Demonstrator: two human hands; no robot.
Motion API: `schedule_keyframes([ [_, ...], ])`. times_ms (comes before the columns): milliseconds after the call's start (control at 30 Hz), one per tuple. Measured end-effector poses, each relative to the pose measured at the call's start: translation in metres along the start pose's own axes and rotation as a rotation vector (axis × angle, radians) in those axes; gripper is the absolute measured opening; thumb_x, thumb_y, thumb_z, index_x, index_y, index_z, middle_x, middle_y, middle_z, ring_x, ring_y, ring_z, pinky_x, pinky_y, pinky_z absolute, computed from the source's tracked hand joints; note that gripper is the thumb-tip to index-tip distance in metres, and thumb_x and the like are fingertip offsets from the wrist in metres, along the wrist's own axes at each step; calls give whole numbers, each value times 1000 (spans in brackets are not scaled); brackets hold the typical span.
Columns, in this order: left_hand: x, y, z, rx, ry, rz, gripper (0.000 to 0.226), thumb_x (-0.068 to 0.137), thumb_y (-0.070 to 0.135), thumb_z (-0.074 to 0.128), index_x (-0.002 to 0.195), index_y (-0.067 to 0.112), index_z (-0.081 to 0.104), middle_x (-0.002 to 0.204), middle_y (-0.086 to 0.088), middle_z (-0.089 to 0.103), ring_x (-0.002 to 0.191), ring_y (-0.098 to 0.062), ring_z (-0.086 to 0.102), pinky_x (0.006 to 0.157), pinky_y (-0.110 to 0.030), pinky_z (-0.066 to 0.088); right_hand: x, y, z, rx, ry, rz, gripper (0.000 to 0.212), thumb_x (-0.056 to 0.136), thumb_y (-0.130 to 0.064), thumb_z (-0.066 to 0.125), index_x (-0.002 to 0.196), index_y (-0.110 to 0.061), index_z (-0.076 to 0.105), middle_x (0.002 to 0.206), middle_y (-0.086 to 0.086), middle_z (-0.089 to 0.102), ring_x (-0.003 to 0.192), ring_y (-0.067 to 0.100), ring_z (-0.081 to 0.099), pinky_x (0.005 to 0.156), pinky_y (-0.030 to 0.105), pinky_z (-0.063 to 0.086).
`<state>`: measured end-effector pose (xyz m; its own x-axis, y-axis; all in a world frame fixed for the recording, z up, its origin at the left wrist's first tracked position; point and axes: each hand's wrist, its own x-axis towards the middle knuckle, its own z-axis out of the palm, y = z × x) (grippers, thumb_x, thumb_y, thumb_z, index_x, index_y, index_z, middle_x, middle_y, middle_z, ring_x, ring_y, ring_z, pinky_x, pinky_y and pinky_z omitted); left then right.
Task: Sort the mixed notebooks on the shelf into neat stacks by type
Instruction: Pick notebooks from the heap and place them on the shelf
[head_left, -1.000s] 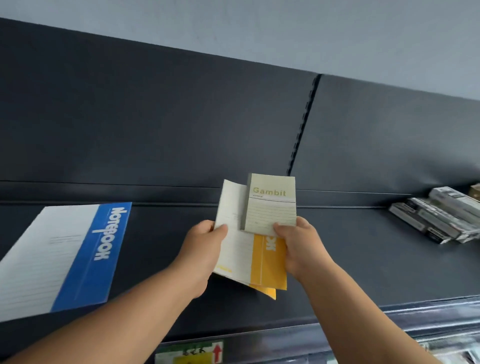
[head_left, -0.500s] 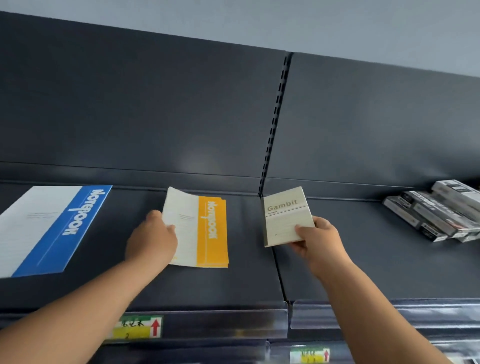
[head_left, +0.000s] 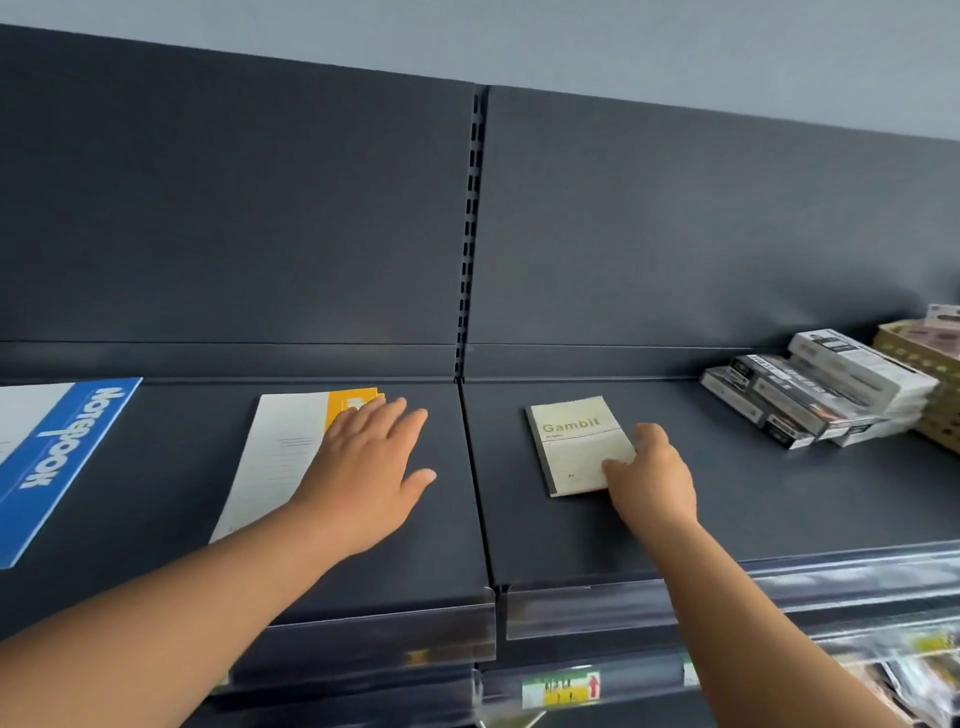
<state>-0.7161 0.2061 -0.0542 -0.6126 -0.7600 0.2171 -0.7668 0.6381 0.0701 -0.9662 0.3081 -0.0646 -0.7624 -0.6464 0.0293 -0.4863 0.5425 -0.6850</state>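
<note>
The dark shelf (head_left: 727, 493) carries three kinds of notebook. A large blue and white notebook (head_left: 57, 457) lies at the far left. A stack of orange and white notebooks (head_left: 280, 452) lies left of the shelf joint, and my left hand (head_left: 369, 467) rests flat on it with fingers spread, covering most of the orange part. Right of the joint lies a small beige "Gambit" notepad (head_left: 574, 436). My right hand (head_left: 652, 478) holds its near right corner, thumb on the cover.
Several black and white boxes (head_left: 815, 395) are piled at the right of the shelf, with yellowish patterned boxes (head_left: 930, 374) behind them. A slotted upright (head_left: 470, 234) divides the back panel. Price labels (head_left: 561, 691) sit on the rail below.
Both hands split a held bundle. The left laid the orange notebooks on the shelf and now lies flat on them; the right carried the Gambit notepad right and set it down.
</note>
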Motion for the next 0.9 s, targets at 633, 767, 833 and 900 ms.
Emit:
schedule_keyframes([
  [633,-46,-78,-33,83,21,-246,67,96,54,37,152,24,16,161,-3,13,148,-23,6,119,-43,3,-50,-103,73,-551,-185,-653,57,99,-51,39,148,-22,33,160,2,19,149,25,10,120,45,12],
  [767,-77,-110,-46,110,34,-367,69,95,55,37,152,24,12,161,-3,10,148,-23,4,120,-44,3,-69,-137,99,-537,-233,-771,59,98,-53,38,150,-24,30,160,0,20,149,23,12,118,43,12],
  [833,-95,-128,-54,129,42,-417,69,95,56,37,152,24,14,161,-3,11,148,-23,6,120,-44,4,-85,-156,111,-531,-249,-821,59,99,-52,38,149,-24,31,159,0,22,148,24,14,118,44,14],
  [900,-115,-148,-62,153,60,-456,68,95,56,38,151,23,18,160,-4,16,147,-23,10,119,-43,6,-103,-175,122,-525,-266,-872,57,99,-51,37,149,-24,31,159,1,22,148,24,15,119,44,14],
])
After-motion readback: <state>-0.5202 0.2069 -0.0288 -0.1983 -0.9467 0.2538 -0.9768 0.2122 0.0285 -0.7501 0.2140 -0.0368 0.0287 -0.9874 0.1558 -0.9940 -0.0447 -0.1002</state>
